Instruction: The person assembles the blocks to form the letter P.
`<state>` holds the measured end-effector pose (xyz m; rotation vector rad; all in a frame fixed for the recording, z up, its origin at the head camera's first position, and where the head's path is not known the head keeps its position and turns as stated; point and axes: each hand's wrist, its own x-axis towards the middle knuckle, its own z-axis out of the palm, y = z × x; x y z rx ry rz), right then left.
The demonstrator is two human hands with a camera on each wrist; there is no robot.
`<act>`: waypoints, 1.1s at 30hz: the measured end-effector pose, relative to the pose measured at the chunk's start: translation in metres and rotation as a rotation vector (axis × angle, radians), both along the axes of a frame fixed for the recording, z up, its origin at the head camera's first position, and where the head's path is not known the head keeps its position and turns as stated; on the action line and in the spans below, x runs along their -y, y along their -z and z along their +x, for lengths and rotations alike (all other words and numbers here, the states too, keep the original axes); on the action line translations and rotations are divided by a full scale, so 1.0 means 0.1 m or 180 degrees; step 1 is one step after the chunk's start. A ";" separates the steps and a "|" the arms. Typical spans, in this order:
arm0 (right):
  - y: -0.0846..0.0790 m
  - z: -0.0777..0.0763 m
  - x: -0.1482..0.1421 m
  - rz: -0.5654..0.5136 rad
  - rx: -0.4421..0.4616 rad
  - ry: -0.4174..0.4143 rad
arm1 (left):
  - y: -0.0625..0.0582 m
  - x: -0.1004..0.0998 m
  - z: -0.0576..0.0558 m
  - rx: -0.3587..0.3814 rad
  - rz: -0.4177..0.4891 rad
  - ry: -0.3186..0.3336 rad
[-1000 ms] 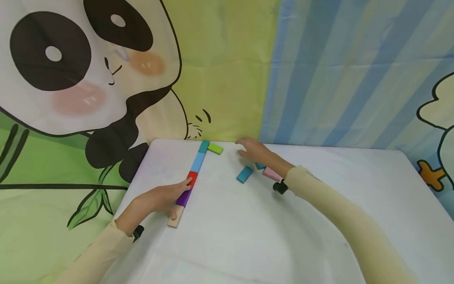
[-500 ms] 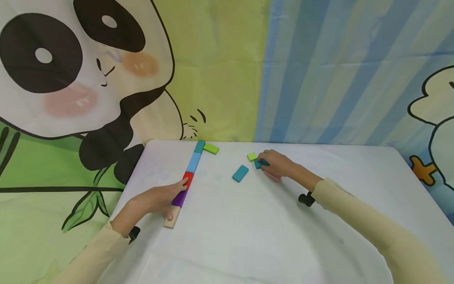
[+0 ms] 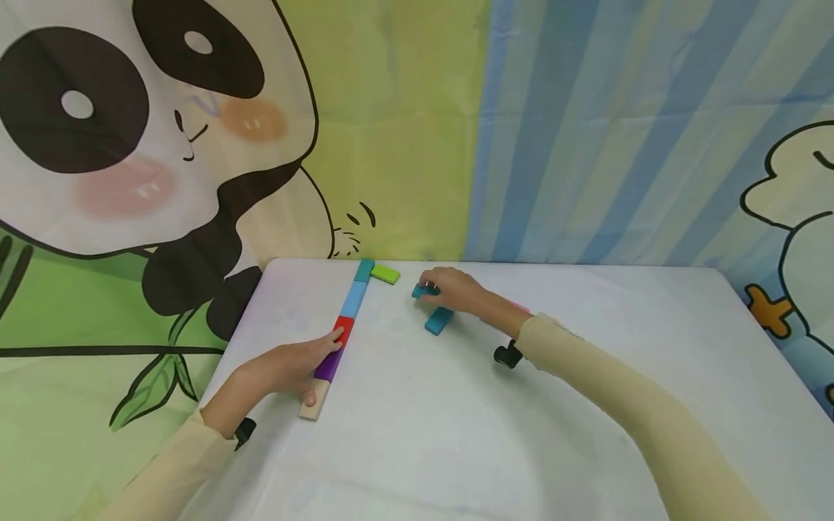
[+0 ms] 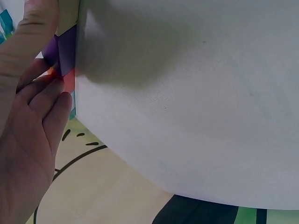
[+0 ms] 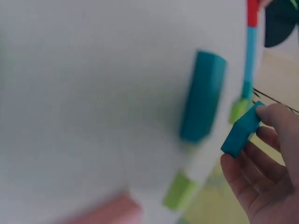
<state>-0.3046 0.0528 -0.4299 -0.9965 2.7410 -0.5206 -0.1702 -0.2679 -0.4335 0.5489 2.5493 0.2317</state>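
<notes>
My left hand [image 3: 283, 370] rests along a straight row of flat blocks at the table's left side. Its fingertips touch the red block [image 3: 345, 328] and its thumb lies on the plain wooden block [image 3: 310, 411]; a purple block [image 3: 327, 367] sits between them, partly covered. Beyond the red one run a light blue block [image 3: 354, 298] and a teal block [image 3: 364, 270]. My right hand [image 3: 459, 291] pinches a blue block [image 5: 240, 130] between thumb and fingers, held tilted in the right wrist view. Below it on the table lies another blue block [image 3: 437, 323].
A lime green block [image 3: 385, 274] lies angled against the row's far end. A pink block [image 5: 110, 212] and a second lime green block [image 5: 180, 191] lie on the white table [image 3: 456, 434]. Behind the table hangs a printed panda cloth [image 3: 391, 130].
My right hand has reached the blue block near the pink one, picked it up and carried it left toward the row. My left hand stays on the row.
</notes>
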 end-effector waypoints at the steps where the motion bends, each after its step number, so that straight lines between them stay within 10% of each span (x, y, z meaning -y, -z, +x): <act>1: 0.06 0.00 0.09 0.0063 0.0044 0.0039 | -0.01 0.01 0.01 -0.0010 0.0011 -0.0002; 10: 0.29 -0.03 0.43 0.0147 0.0092 0.0542 | 0.02 0.01 0.01 -0.0059 0.0032 0.0068; 33: 0.12 0.00 0.04 0.0075 -0.0104 0.0403 | 0.00 0.00 0.01 0.0019 -0.0036 -0.0027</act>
